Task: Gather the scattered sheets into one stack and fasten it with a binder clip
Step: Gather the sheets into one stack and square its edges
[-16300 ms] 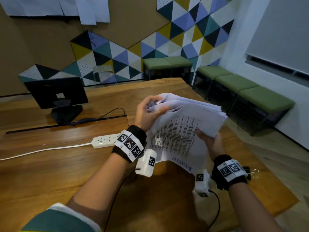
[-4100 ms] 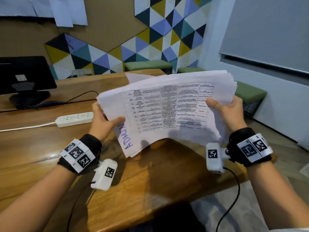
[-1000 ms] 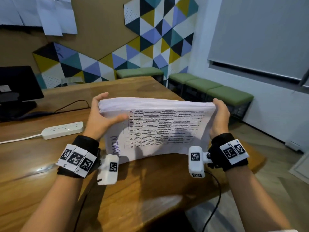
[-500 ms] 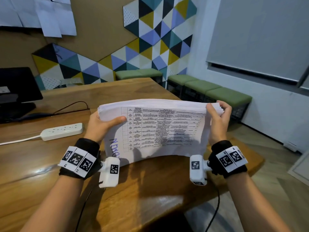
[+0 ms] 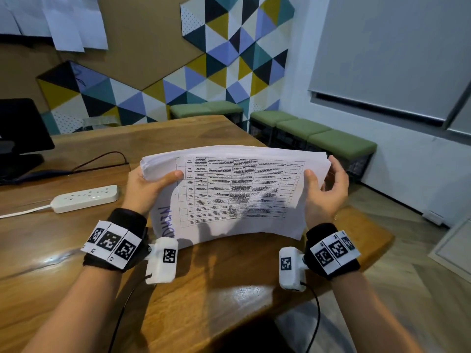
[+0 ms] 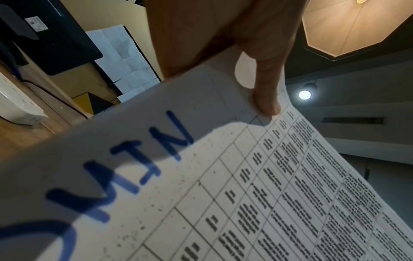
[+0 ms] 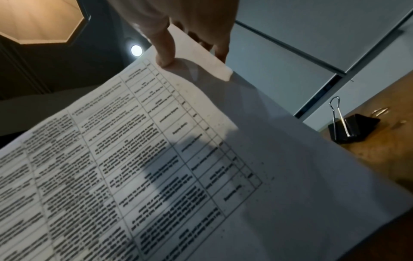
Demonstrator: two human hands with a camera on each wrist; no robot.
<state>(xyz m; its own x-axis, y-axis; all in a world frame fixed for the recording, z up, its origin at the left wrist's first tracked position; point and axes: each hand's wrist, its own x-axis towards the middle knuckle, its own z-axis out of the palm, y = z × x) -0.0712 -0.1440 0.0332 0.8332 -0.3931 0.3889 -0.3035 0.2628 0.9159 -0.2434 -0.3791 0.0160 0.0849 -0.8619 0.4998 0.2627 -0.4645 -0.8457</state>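
Observation:
The stack of printed sheets [image 5: 242, 189] stands on its lower long edge on the wooden table [image 5: 216, 276], tilted back, with a table of text and blue handwriting facing me. My left hand [image 5: 153, 182] grips its upper left corner, thumb [image 6: 266, 98] on the front. My right hand [image 5: 323, 184] holds the upper right edge, thumb [image 7: 164, 53] on the front and fingers loosely curled behind. A black binder clip [image 7: 350, 127] lies on the table beyond the stack's right edge; the head view does not show it.
A white power strip [image 5: 85, 198] with its cable lies to the left of my left hand. A dark monitor [image 5: 20, 138] stands at the far left. Green benches [image 5: 318, 133] line the wall on the right. The table's right edge runs just below my right wrist.
The sheets, loose and uneven seconds ago, now form one squared stack on edge. In the last second my right hand slid from the top right corner down onto the right edge.

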